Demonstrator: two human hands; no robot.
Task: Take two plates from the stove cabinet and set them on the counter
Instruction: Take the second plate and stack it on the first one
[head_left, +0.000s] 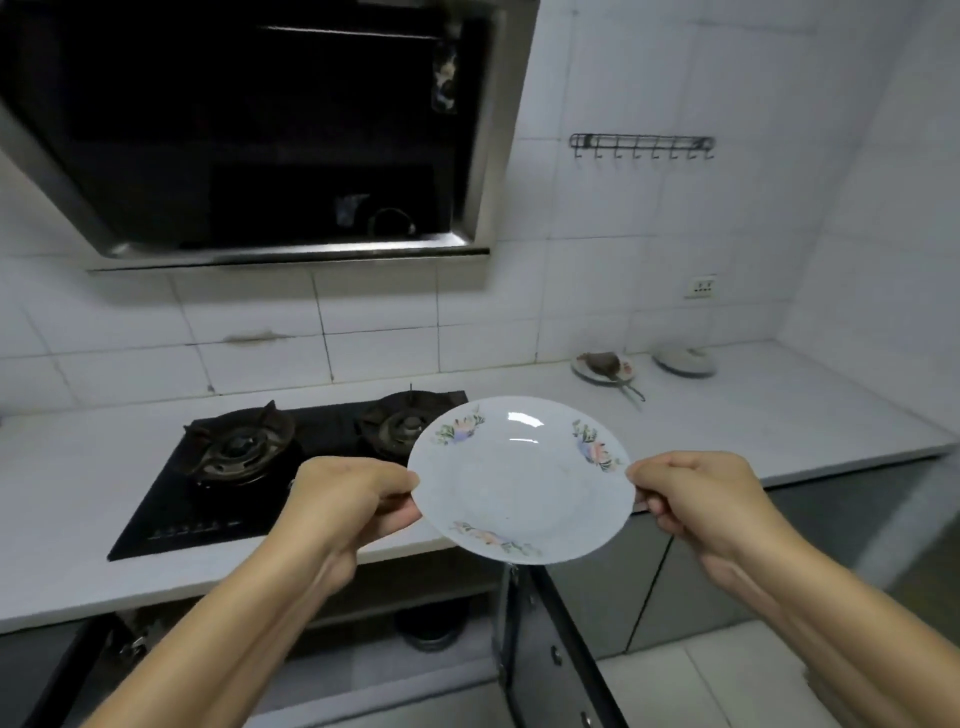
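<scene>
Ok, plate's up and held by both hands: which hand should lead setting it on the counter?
Right hand, probably: bare counter lies on its side, while the left hand is over the stove.

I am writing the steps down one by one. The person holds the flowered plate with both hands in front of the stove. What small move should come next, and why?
Probably carry the flowered plate forward and to the right, then lower it onto the bare counter. Left hand and right hand grip opposite rims, and the plate hangs in the air, partly above the stove burner, so it rests on nothing yet.
</scene>
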